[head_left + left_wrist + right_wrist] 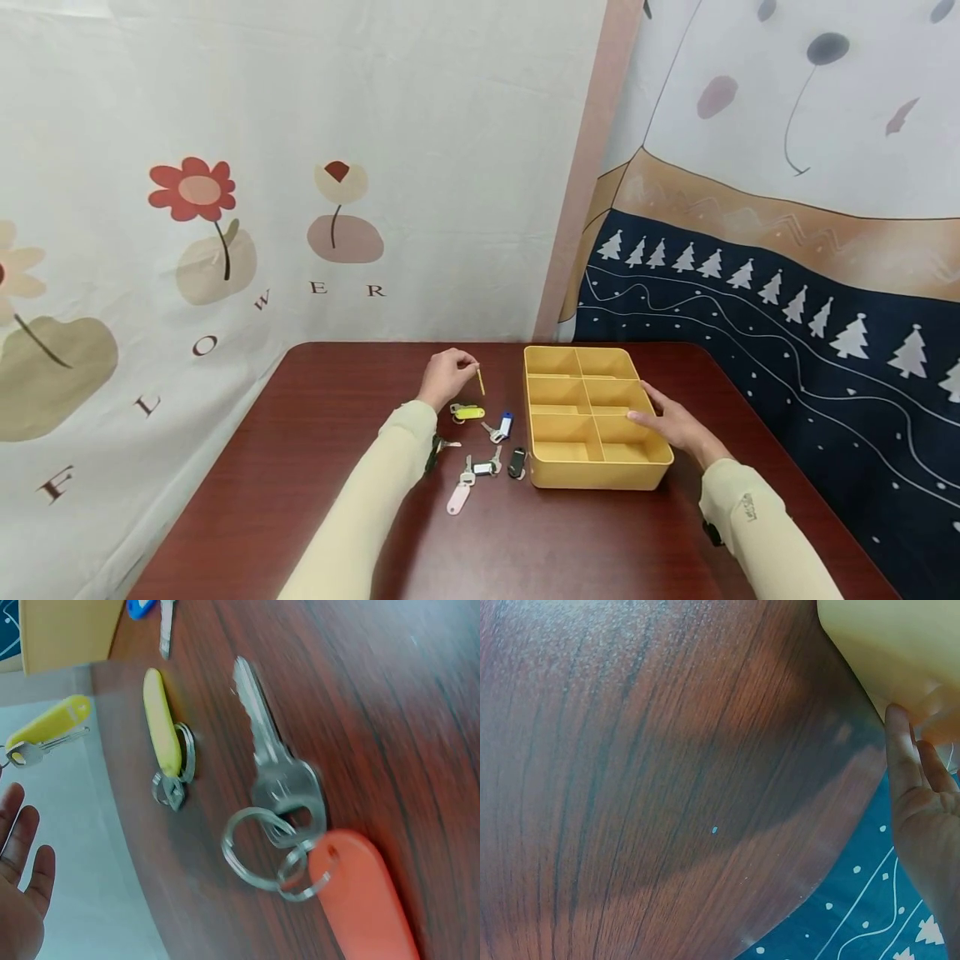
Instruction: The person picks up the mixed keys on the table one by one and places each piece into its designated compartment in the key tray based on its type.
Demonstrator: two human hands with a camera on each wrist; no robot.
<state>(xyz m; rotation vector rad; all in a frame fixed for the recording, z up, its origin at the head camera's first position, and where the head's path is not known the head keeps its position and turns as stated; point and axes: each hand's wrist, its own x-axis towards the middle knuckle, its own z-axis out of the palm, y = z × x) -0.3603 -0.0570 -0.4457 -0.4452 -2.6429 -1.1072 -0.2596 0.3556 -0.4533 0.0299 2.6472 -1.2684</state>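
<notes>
My left hand (pixel 447 377) pinches a key ring, from which a key with a yellow tag (pixel 56 720) hangs over the table. Below it, a second key with a yellow tag (pixel 470 412) lies on the wood. To the right of the table stands a yellow divided box (pixel 600 477) with several compartments. My right hand (pixel 672 421) holds the box's right wall, thumb over the rim and fingers along the outside. In the right wrist view, those fingers (pixel 901 750) lie against the outer wall.
Left of the box lie keys with a blue tag (pixel 506 425), a black tag (pixel 517 462), a white-labelled tag (pixel 483 469) and a pink tag (pixel 458 498). A key with an orange-red tag (pixel 364 900) lies under my left wrist. Printed curtains hang behind the table.
</notes>
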